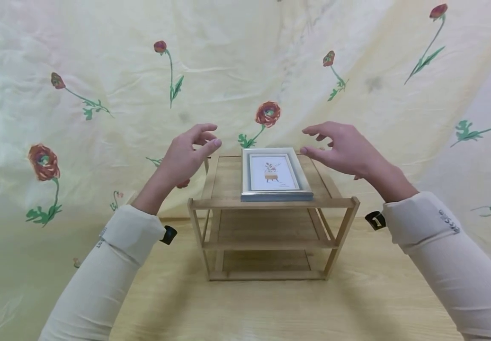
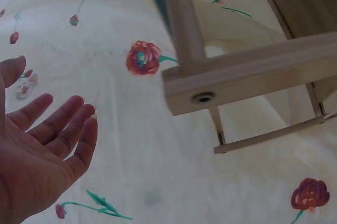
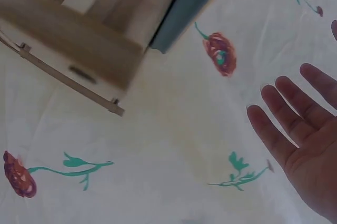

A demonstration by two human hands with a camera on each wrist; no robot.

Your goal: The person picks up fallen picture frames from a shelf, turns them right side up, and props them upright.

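A picture frame [image 1: 277, 196] with a pale silvery border lies flat, picture side up, on the top shelf of a small wooden rack [image 1: 266, 204]. Its print shows a plant in an orange pot on legs. My left hand [image 1: 190, 151] hovers to the left of the frame, fingers loosely bent, holding nothing. On the other side, my right hand [image 1: 341, 144] is raised in a similar pose, also apart from the frame. Both wrist views show relaxed fingers, the left hand [image 2: 50, 145] and right hand [image 3: 305, 134] each clear of the rack.
Two lower shelves of the rack, the middle one [image 1: 266, 225] and the bottom one [image 1: 266, 261], sit beneath the top. It stands on a light wood-look floor [image 1: 266, 312]. A cream cloth [image 1: 224, 61] printed with red flowers hangs behind and around it.
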